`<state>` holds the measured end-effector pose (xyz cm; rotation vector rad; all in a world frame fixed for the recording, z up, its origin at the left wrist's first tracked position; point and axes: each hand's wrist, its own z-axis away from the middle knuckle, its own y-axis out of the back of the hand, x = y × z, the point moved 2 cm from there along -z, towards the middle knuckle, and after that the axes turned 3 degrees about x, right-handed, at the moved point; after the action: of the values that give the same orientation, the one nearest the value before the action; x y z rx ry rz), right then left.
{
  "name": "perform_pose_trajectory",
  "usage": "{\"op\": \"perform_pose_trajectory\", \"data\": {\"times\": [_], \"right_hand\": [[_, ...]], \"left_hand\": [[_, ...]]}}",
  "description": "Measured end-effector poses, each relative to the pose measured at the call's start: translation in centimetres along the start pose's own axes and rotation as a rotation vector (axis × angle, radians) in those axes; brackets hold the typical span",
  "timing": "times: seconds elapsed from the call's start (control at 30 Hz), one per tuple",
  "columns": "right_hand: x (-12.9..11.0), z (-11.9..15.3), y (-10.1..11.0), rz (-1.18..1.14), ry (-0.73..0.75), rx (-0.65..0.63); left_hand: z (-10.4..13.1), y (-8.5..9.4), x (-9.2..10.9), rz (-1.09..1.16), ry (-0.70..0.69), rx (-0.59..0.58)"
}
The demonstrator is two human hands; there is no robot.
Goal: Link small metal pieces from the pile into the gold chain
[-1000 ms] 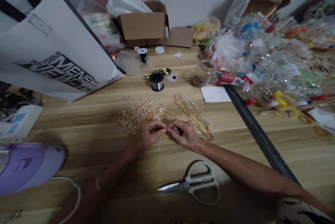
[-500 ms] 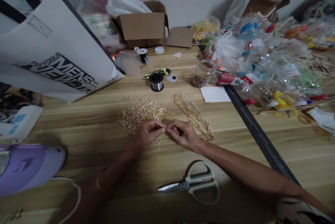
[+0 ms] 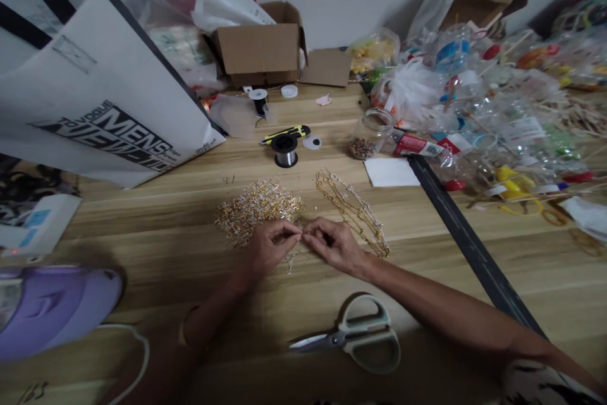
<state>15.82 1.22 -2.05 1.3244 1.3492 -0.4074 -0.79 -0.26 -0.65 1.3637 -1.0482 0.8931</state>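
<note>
My left hand [image 3: 271,246] is closed in a pinch beside a pile of small gold and silver pieces [image 3: 258,206]. My right hand [image 3: 334,244] pinches too, its fingertips meeting those of the left. What lies between the fingertips is too small to make out. Just below them, a short silver chain [image 3: 289,261] hangs or lies over the wood. Gold and silver beaded chains [image 3: 353,212] are laid out to the right of the pile, close to my right hand.
Scissors [image 3: 353,335] lie near the front. Behind the pile are a wire spool [image 3: 285,152], a yellow cutter [image 3: 296,131] and a bead jar [image 3: 370,133]. White paper [image 3: 391,172] and a black strip [image 3: 474,247] are at the right, a purple device [image 3: 57,307] at the left.
Both hands keep their pinch at the same spot. The whole view has shifted very slightly; nothing else has visibly moved.
</note>
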Motion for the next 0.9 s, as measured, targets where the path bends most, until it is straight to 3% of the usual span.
{"op": "perform_pose_trajectory", "data": {"times": [0.4,0.73,0.9], "right_hand": [[-0.35,-0.10,0.10,0.030,0.027,-0.019],[-0.40,-0.30,0.24,0.046,0.092,-0.026],[-0.54,-0.34,0.37,0.042,0.098,-0.015]], "left_hand": [[0.33,0.09,-0.03,-0.127,-0.116,0.004],[0.08,0.12,0.38,-0.152,-0.064,-0.019],[0.10,0.02,0.14,-0.057,0.031,-0.029]]}}
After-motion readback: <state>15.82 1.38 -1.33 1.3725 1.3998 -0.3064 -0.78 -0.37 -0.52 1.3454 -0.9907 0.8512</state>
